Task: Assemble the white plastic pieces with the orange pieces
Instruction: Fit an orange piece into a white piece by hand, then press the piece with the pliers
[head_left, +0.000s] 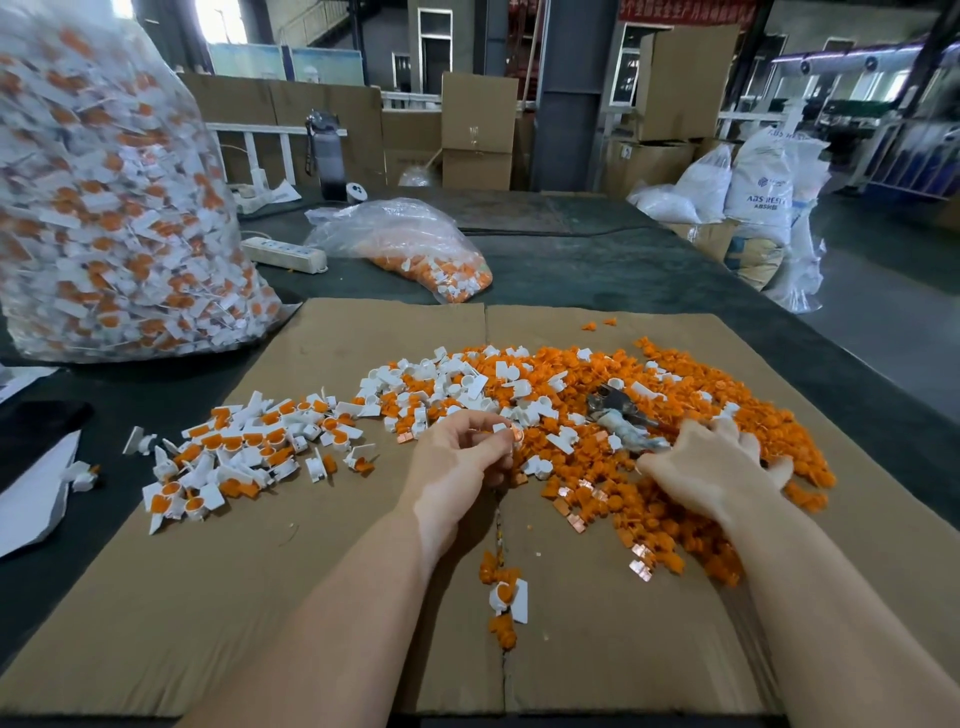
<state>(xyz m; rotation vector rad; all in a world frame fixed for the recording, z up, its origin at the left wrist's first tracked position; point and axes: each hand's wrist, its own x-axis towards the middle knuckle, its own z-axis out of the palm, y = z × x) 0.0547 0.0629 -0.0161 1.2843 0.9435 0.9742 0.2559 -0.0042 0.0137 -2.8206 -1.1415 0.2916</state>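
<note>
the left hand (457, 457) pinches a small white plastic piece with an orange piece (506, 431) at its fingertips; at its 3 o'clock the right hand (711, 462) lies spread, fingers relaxed, on the loose heap of orange plastic pieces (691, 395), and at 9 o'clock assembled white-and-orange pieces (234, 457) lie on the flat brown cardboard sheet (260, 597).

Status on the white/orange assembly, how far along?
Done: a pile of assembled pieces at left, plus a big full bag. In hand: left hand pinches a piece; right hand reaches into the loose pile. Left: most of that pile, plus a smaller bag.
</note>
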